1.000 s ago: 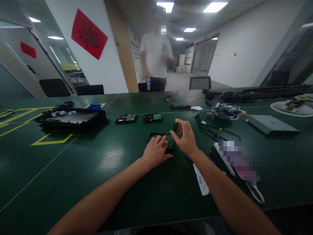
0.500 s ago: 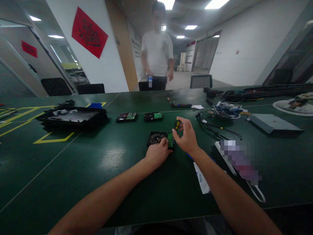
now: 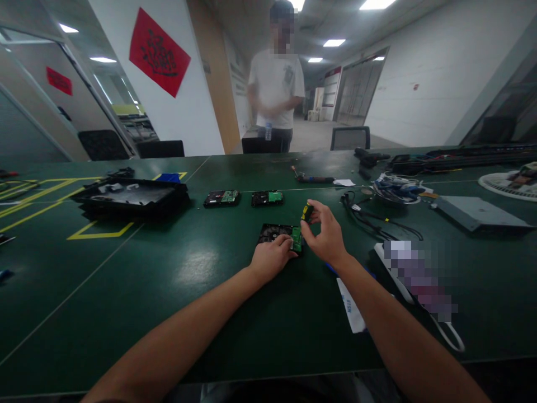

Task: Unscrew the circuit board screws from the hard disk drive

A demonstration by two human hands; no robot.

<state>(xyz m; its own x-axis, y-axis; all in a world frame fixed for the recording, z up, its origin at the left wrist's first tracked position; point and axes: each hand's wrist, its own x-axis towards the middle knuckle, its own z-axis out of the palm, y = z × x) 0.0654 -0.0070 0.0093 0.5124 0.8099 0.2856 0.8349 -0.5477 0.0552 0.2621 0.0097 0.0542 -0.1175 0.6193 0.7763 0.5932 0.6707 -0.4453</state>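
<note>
A hard drive [image 3: 268, 231] lies flat on the green table, its black face and green circuit board upward. My left hand [image 3: 274, 254] grips it, fingers over the board side and thumb by the near edge, covering part of it. Just right of the drive, my right hand [image 3: 324, 232] pinches a short yellow-and-black screwdriver handle [image 3: 307, 212] near the board's right end. The screwdriver's tip cannot be made out. Farther back lie two similar hard drives, one on the left [image 3: 221, 198] and one nearer the middle [image 3: 267, 198].
To the left stands a black tray-like casing [image 3: 130, 196]. On the right are black cables [image 3: 364, 215], a grey metal box [image 3: 480, 212] and a white strap-like item [image 3: 392, 271], partly blurred. A paper packet [image 3: 351, 308] lies under my right forearm. Across the table stands a person [image 3: 277, 84].
The view has shifted slightly. Both my hands keep nearly the same places at the drive, the screwdriver still in my right. The person opposite has brought their hands together in front.
</note>
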